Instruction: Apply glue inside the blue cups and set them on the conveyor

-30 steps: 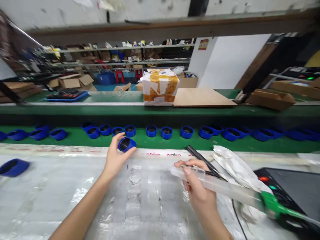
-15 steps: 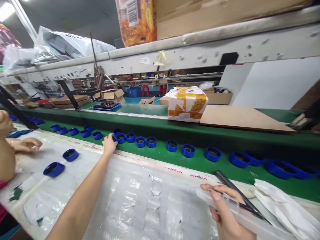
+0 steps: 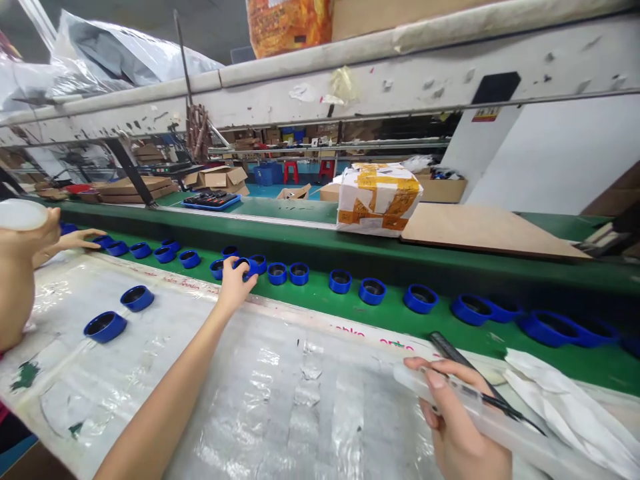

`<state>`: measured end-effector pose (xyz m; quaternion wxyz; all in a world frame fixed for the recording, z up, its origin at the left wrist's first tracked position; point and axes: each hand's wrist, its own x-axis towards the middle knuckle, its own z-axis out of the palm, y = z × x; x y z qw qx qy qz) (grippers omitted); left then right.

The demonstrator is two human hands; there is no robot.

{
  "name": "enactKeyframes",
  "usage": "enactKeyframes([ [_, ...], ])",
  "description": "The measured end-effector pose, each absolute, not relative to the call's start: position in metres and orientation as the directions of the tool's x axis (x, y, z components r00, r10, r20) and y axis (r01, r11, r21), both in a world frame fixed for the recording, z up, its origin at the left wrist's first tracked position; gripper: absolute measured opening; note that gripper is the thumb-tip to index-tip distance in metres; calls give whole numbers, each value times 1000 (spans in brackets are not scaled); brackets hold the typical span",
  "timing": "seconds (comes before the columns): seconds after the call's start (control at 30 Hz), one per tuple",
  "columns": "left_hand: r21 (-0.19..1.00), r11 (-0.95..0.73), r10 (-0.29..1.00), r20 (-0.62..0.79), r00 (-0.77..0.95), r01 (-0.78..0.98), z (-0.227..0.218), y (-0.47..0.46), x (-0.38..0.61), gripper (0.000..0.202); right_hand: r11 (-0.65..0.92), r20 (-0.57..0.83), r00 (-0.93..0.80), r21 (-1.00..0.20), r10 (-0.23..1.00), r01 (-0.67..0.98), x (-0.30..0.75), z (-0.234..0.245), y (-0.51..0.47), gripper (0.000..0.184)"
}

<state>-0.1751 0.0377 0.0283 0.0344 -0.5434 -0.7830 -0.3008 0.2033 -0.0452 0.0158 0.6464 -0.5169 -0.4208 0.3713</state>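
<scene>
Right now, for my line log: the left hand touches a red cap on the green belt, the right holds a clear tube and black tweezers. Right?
The colour is wrong. The head view shows the left hand touching a blue cap on the green belt; the right hand holds the clear tube and black tweezers.

Reached out with left hand (image 3: pixel 233 285) since a second ago: then up over near table edge holding a cap, now out at far row on green belt (image 3: pixel 350 312), fingers curled round a blue cap (image 3: pixel 247 267) among its neighbours. Swung view left and up, pushing right hand (image 3: pixel 453 427) and its tube (image 3: pixel 505 430) down to near right corner. At far left, co-worker's hand (image 3: pixel 75 240): flat on table half a second ago, now stretched toward belt.
</scene>
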Motion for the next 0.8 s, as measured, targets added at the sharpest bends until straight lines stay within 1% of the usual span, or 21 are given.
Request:
enactKeyframes([
  [0.07, 469, 51, 888, 382, -255, 882, 30, 23, -138, 12, 164, 114, 349, -979, 930, -118, 206, 13, -44, 28],
  [0.13, 525, -151, 925, 373, -67, 838, 25, 6, -95, 18, 182, 121, 339, -971, 933, -154, 208, 9, -44, 30],
  [0.17, 597, -277, 924, 380, 39, 753, 21, -3, -74, 29, 193, 132, 310, -966, 941, -174, 209, 8, -43, 29],
  [0.2, 669, -342, 924, 368, 106, 660, 15, -12, -54, 42, 207, 148, 277, -959, 949, -195, 209, 6, -43, 28],
  [0.27, 779, -363, 932, 310, 189, 512, 2, -27, -23, 56, 215, 171, 208, -954, 963, -211, 208, 3, -43, 25],
  [0.33, 830, -334, 937, 244, 249, 447, -11, -37, -5, 59, 255, 225, 171, -950, 959, -182, 206, 2, -45, 21],
  [0.4, 837, -332, 931, 217, 294, 435, -22, -41, 2, 60, 318, 301, 139, -941, 943, -118, 202, 2, -48, 16],
  [0.47, 826, -349, 924, 223, 311, 443, -28, -42, 2, 60, 379, 373, 97, -924, 923, -53, 199, 3, -51, 11],
  [0.53, 812, -371, 914, 233, 332, 451, -30, -41, 0, 61, 422, 421, 49, -906, 906, -21, 196, 5, -54, 9],
  [0.67, 794, -401, 899, 246, 363, 456, -28, -42, -2, 65, 444, 444, 4, -895, 896, -37, 194, 6, -56, 10],
  [0.8, 797, -399, 899, 242, 365, 454, -25, -44, -1, 68, 415, 415, 18, -908, 910, -64, 193, 6, -56, 9],
])
